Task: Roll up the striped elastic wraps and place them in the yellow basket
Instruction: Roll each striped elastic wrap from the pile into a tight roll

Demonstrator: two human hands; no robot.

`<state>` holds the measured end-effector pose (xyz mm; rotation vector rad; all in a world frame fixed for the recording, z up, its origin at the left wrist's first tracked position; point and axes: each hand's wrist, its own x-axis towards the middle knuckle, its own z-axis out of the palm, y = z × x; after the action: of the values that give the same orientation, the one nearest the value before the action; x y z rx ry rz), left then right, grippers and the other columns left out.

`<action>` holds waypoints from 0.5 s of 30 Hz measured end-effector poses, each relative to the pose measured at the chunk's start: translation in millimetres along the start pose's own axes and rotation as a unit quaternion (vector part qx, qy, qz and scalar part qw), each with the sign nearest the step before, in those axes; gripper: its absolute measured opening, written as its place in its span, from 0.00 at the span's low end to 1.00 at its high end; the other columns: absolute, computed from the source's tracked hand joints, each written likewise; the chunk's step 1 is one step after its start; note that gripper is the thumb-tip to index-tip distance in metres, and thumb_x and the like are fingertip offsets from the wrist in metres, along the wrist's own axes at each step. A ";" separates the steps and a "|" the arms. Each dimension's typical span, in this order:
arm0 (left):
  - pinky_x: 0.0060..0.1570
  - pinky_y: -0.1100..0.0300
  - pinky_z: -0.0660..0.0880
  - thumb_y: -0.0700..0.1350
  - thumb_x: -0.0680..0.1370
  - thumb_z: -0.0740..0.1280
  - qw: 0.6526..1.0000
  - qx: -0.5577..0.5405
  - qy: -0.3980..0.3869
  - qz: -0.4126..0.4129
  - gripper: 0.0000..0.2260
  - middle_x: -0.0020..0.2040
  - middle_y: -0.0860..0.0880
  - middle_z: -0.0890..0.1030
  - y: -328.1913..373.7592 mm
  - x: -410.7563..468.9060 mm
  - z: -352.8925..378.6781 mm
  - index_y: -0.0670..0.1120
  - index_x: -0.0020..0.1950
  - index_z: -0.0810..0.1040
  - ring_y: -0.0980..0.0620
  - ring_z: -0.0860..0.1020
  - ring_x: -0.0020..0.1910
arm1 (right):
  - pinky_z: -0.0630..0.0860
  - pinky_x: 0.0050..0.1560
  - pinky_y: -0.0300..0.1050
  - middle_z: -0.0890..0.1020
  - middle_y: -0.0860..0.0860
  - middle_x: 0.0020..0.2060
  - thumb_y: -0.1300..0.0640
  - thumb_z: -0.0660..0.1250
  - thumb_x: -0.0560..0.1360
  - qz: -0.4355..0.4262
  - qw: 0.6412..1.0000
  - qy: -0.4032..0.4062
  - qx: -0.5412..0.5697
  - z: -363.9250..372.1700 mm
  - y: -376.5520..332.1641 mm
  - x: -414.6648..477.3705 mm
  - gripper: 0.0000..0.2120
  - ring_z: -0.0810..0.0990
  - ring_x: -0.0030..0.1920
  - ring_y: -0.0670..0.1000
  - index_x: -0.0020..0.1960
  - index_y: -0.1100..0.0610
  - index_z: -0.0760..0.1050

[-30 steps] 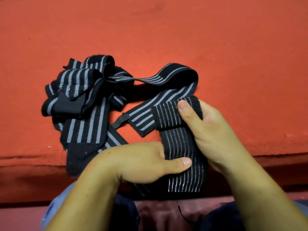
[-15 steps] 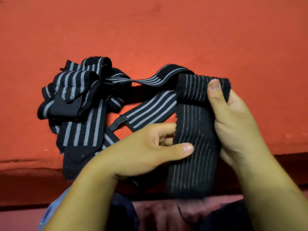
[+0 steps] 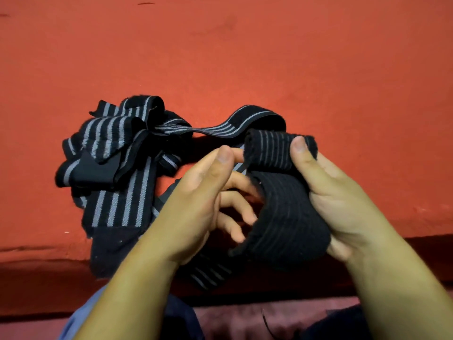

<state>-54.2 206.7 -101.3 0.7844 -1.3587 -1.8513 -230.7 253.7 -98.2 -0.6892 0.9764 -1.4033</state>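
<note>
1. Location: the striped wrap [image 3: 289, 217] you are working on is held up over the near edge of the red surface [image 3: 269, 57], just right of the pile of wraps [image 3: 115, 153]. Its rolled end [image 3: 272, 150] is at the top and its loose tail [image 3: 210, 273] hangs toward you.
2. Right grip: your right hand [image 3: 343, 207] pinches the rolled end, with the thumb pressed on its front at the right. The fingers are hidden behind the cloth.
3. Left grip: your left hand [image 3: 196, 197] has its fingers spread and loosely bent at the roll's left edge. They are blurred, so I cannot tell whether they hold the cloth or only touch it.
4. Finding: the roll appears to be only a few turns thick and looks slack.
5. Required: set 1 thumb on each end of the roll, turn both ends evenly, and draw the tail taut. That way the edges line up and the roll does not cone.
6. Risk: a band [image 3: 245, 123] runs from the pile to behind the roll, and I cannot tell whether it belongs to this wrap. Free it before pulling, or the pile is likely to drag.
7. The yellow basket is not in view. Locate it before you slacken the pinch, because the elastic is likely to spring open.
</note>
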 end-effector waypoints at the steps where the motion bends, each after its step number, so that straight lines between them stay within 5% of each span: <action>1: 0.21 0.61 0.73 0.66 0.74 0.65 1.000 0.019 0.012 0.018 0.22 0.40 0.46 0.80 0.9 -0.4 0.8 0.53 0.60 0.81 0.52 0.79 0.30 | 0.84 0.45 0.46 0.86 0.61 0.57 0.45 0.65 0.78 0.010 1.000 -0.005 0.002 0.7 0.5 -0.3 0.21 0.87 0.51 0.57 0.65 0.57 0.79; 7: 0.25 0.63 0.74 0.53 0.76 0.70 0.989 0.099 0.077 0.073 0.17 0.37 0.48 0.81 5.4 -2.9 7.0 0.48 0.62 0.79 0.55 0.78 0.29 | 0.84 0.42 0.50 0.86 0.64 0.52 0.48 0.66 0.78 0.046 0.997 -0.050 0.038 6.3 1.9 -3.0 0.21 0.88 0.46 0.60 0.66 0.59 0.78; 10: 0.32 0.62 0.78 0.52 0.74 0.70 0.985 0.112 0.101 0.080 0.18 0.45 0.42 0.85 3.4 -2.4 5.0 0.48 0.62 0.81 0.51 0.82 0.39 | 0.85 0.50 0.53 0.86 0.62 0.58 0.47 0.65 0.79 0.052 0.997 -0.051 0.027 5.3 3.8 -2.2 0.20 0.87 0.54 0.59 0.66 0.57 0.79; 15: 0.44 0.58 0.83 0.49 0.78 0.68 0.977 0.159 0.096 0.108 0.16 0.56 0.51 0.86 -1.1 0.7 -2.2 0.50 0.65 0.81 0.53 0.86 0.53 | 0.82 0.61 0.56 0.83 0.63 0.62 0.44 0.66 0.80 0.088 0.994 -0.059 0.033 -0.6 8.0 0.4 0.23 0.84 0.61 0.62 0.68 0.58 0.80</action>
<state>-53.1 205.1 -103.1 0.9106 -1.5666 -1.3731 -227.4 254.1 -105.5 -0.6141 0.8725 -1.2203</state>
